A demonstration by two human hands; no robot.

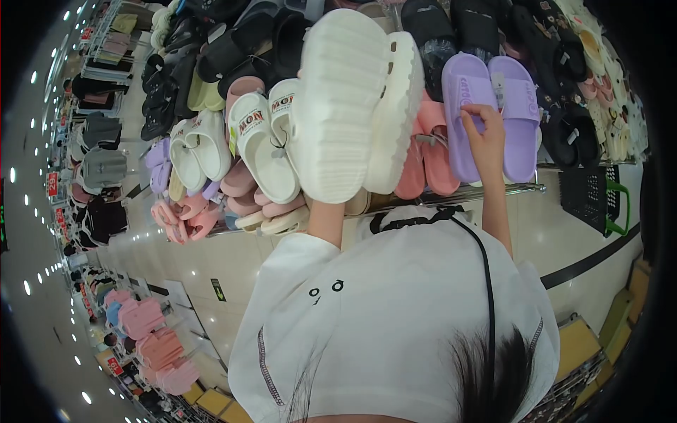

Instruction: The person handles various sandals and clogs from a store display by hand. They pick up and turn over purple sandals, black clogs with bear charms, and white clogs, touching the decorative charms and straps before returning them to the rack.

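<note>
A pair of white slippers [338,106] is raised close to the camera, ridged sole facing me, the second shoe showing side-on with slots along its upper. My left forearm [326,224] reaches up behind them; the hand holding them is almost wholly hidden. On the right, my right hand [485,132] has its thumb and forefinger curled together at the strap of the left shoe in a pair of purple slides [520,120]. The other fingers are hard to make out. A tag hangs between the two slides. Pink slides [431,151] sit between the two pairs.
White slides with lettering [271,158] and several black slippers [243,56] crowd the display. A metal rail [504,192] runs along its front edge. A black basket with a green handle [591,197] stands at right. Clothes racks [141,317] line the left.
</note>
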